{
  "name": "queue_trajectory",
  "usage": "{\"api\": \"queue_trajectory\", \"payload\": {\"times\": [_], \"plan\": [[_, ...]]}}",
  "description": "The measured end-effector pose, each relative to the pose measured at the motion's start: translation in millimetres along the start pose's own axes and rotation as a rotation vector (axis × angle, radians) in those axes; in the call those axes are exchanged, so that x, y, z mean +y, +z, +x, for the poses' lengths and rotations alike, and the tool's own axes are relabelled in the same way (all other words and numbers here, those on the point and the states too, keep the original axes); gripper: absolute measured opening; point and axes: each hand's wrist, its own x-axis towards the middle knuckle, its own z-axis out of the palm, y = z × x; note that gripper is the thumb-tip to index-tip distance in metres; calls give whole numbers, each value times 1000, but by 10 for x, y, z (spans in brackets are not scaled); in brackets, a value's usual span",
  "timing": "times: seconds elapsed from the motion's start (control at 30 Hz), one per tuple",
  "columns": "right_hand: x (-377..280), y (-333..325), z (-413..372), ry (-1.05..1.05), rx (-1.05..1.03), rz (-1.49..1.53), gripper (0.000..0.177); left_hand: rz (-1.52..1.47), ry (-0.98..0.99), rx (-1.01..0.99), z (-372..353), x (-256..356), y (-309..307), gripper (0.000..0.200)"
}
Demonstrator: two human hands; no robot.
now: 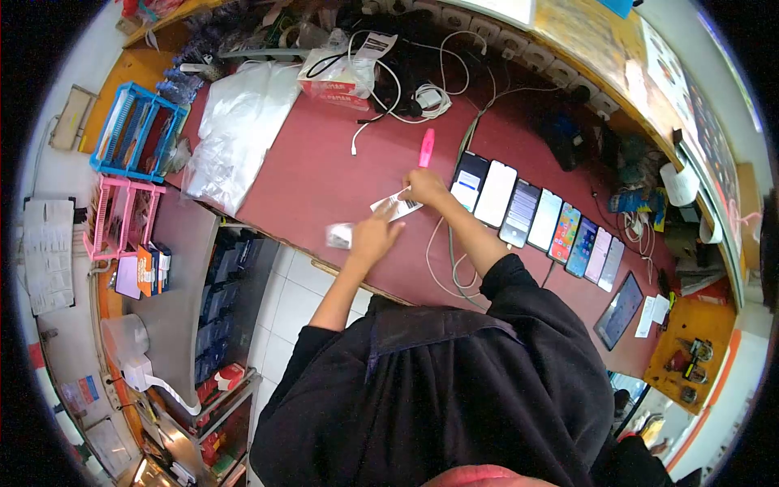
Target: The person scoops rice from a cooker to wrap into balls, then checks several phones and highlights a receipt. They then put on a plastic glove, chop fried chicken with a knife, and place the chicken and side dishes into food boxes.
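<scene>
A small white label with black print (403,209) lies on the dark red table, under both my hands. My left hand (375,237) rests at its lower left edge, fingers stretched out and thumb apart. At the label's upper right end, the fingers of my right hand (425,188) are closed at its edge. A bright pink, pen-shaped thing (427,147) points away just beyond the right hand, its near end right at the knuckles. Left of my left hand is a small whitish piece (340,236), blurred, near the table's front edge.
Several phones (520,213) stand in a slanting row on the right, with a tablet (619,311) farther along. Cables (449,243) run beside my right forearm. Clear plastic bags (241,122) cover the left side. A box (337,85) and white chargers (428,99) sit at the back.
</scene>
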Motion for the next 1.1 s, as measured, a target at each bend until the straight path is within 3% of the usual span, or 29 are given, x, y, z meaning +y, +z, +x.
{"api": "queue_trajectory", "payload": {"times": [0.07,0.13,0.17,0.23,0.27,0.33,0.43,0.53,0.6,0.63,0.77,0.83,0.93,1.0,1.1], "plan": [[-64,-140,48,39,-115,17,42,-6,30,-67,64,-82,212,45],[-80,-154,76,204,581,134,51,-8,-4,-97,74,-96,301,45],[-40,-140,164,216,576,130,51,4,17,-48,81,-115,335,43],[-2,-23,287,375,764,-115,43,-13,16,-37,61,-129,376,43],[24,50,298,385,762,-112,43,-18,19,4,88,-127,357,42],[74,152,323,183,678,-66,28,-13,26,-11,98,-109,320,42],[-227,220,-202,-99,753,78,31,-42,-5,8,96,-143,359,42],[-243,621,-601,-152,682,67,29,-107,-55,64,25,-203,404,40],[-175,705,-682,-165,672,33,28,-212,-224,77,-25,-197,357,36],[-189,692,-721,-193,662,2,28,-206,-148,139,-53,-222,355,33],[-227,496,-844,-22,645,64,31,-176,-140,130,-129,-213,370,33],[-178,324,-1136,195,744,-39,37,-193,-141,148,-118,-217,359,33],[-13,255,-1428,331,761,-138,48,-277,-191,173,-95,-138,249,29],[59,302,-1477,355,704,-100,52,-300,-157,237,-71,-145,261,24],[74,351,-1446,362,660,-163,49,-386,-176,181,79,60,127,17]]}}
